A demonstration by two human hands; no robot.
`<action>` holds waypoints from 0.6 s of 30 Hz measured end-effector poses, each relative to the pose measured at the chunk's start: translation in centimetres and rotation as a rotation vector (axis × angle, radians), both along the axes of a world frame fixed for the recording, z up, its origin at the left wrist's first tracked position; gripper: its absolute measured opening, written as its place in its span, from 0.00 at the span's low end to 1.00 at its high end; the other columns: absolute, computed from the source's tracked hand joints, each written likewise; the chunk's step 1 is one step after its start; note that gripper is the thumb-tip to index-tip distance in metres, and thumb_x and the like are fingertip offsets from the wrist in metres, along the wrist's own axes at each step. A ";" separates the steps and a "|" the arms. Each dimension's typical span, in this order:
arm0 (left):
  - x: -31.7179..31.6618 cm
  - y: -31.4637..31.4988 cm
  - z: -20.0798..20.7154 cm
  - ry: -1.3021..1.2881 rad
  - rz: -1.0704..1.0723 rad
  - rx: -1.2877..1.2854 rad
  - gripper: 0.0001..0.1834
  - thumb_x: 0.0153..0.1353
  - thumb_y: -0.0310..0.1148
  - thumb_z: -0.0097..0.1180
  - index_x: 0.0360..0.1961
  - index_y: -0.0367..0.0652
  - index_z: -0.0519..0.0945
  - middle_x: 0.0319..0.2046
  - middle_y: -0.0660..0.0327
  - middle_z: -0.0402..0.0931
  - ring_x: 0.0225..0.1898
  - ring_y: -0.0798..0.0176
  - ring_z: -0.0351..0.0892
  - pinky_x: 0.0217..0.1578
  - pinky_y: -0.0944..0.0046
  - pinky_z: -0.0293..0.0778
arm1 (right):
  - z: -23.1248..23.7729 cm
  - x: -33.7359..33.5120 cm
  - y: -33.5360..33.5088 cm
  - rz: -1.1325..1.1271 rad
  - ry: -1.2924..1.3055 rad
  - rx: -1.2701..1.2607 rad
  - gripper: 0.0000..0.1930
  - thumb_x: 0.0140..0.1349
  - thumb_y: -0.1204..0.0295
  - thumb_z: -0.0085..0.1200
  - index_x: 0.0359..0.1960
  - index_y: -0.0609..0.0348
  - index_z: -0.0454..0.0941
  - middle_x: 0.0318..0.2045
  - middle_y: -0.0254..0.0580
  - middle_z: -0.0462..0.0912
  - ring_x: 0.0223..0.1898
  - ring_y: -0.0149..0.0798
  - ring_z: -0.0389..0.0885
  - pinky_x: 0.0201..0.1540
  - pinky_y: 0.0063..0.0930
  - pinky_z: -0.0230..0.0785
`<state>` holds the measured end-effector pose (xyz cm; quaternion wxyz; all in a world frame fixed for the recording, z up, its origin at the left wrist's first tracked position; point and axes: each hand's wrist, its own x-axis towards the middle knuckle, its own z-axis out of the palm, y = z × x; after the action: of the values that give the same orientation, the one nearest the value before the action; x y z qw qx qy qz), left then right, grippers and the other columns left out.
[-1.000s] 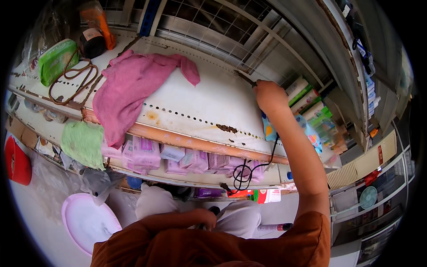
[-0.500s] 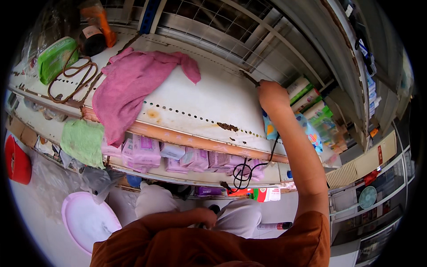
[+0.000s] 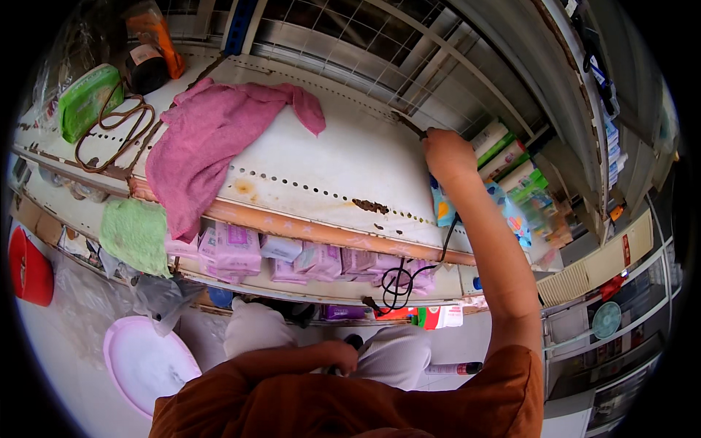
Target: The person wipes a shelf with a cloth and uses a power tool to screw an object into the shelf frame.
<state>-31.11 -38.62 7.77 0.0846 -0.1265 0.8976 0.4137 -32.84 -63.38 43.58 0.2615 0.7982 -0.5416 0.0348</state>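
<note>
My right hand (image 3: 448, 155) reaches to the far right of the white metal shelf (image 3: 321, 157), its fingers closed at the end of a dark brown narrow strip (image 3: 409, 125). Whether that strip is a tool or rusty metal, I cannot tell. Just below this hand lies a blue patterned package (image 3: 442, 206), partly behind my forearm. My left hand (image 3: 343, 356) rests curled over my lap, with small dark bits showing beside it; what it holds, if anything, is hidden. A crumpled pink cloth (image 3: 212, 135) lies on the shelf's left part and hangs over the front edge.
Green-and-white packages (image 3: 504, 157) stand at the right end. On the left are a green pack (image 3: 89, 102), a brown cord (image 3: 117, 135) and a dark jar (image 3: 146, 69). Below sit pink packs (image 3: 230, 252), a green cloth (image 3: 135, 235) and a black cable (image 3: 398, 285). A pink-rimmed basin (image 3: 150, 365) stands on the floor.
The view has shifted very slightly. My right hand stays at almost the same spot on the shelf, and my left hand remains over my lap.
</note>
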 end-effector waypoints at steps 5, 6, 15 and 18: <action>-0.1 -0.4 -0.4 -0.007 -0.002 0.012 0.18 0.46 0.45 0.57 0.38 0.50 0.81 0.34 0.62 0.80 0.37 0.54 0.78 0.35 0.55 0.72 | 0.6 2.3 2.6 0.032 -0.011 0.016 0.10 0.57 0.70 0.44 0.35 0.59 0.77 0.35 0.51 0.80 0.37 0.53 0.80 0.40 0.39 0.73; -0.2 -0.4 -0.2 -0.014 -0.008 0.017 0.18 0.47 0.46 0.57 0.38 0.50 0.81 0.34 0.62 0.80 0.37 0.54 0.78 0.35 0.55 0.72 | 0.5 2.0 2.3 0.005 -0.022 0.018 0.10 0.58 0.70 0.44 0.35 0.59 0.77 0.35 0.51 0.80 0.37 0.53 0.80 0.40 0.39 0.73; -0.1 -0.2 -0.3 -0.044 0.053 0.024 0.17 0.48 0.44 0.58 0.40 0.53 0.81 0.37 0.61 0.80 0.40 0.56 0.78 0.37 0.56 0.72 | 0.3 0.9 1.9 0.127 -0.170 0.146 0.15 0.61 0.63 0.42 0.36 0.62 0.75 0.34 0.57 0.78 0.40 0.58 0.76 0.43 0.45 0.69; -0.4 -0.1 -0.8 -0.038 0.022 0.028 0.16 0.48 0.43 0.58 0.39 0.52 0.81 0.36 0.61 0.80 0.40 0.55 0.78 0.37 0.55 0.72 | 1.5 -0.5 0.5 0.097 -0.193 0.221 0.16 0.61 0.61 0.42 0.37 0.63 0.76 0.35 0.56 0.79 0.39 0.56 0.77 0.44 0.45 0.70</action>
<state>-31.47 -38.72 7.01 0.0988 -0.1428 0.8885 0.4247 -33.36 -62.89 45.05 0.1169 0.8404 -0.5253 0.0640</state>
